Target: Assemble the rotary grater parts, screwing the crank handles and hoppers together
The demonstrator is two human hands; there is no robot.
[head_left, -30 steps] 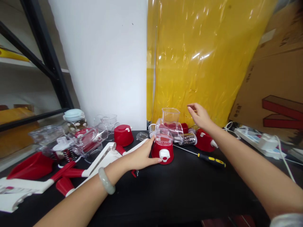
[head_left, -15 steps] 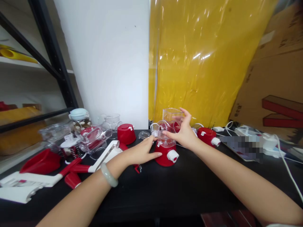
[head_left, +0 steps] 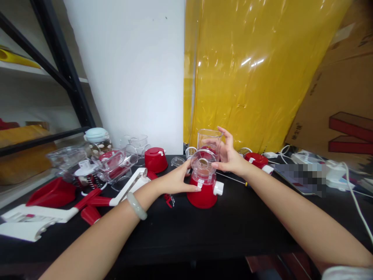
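Note:
A red round base (head_left: 203, 196) with a white knob (head_left: 218, 189) on its right side stands upright on the black table in front of me. On top of it sits a clear plastic housing (head_left: 205, 165) with a round opening facing me and a taller hopper behind. My right hand (head_left: 229, 155) grips the housing from the right, thumb at the front and fingers round the far side. My left hand (head_left: 179, 179) holds the red base at its left, thumb across the front; its other fingers are partly hidden behind.
To the left lie a red cup-shaped base (head_left: 155, 160), clear plastic parts (head_left: 116, 167), white-and-red handled pieces (head_left: 37, 216) and a red scoop-like part (head_left: 52, 194). Another red base (head_left: 255, 158) stands behind my right forearm. A tablet (head_left: 295, 179) and white power strip (head_left: 335, 175) are at right.
The clear housing has turned on the base so that its round opening faces me more. The base has turned too, its white knob now pointing right.

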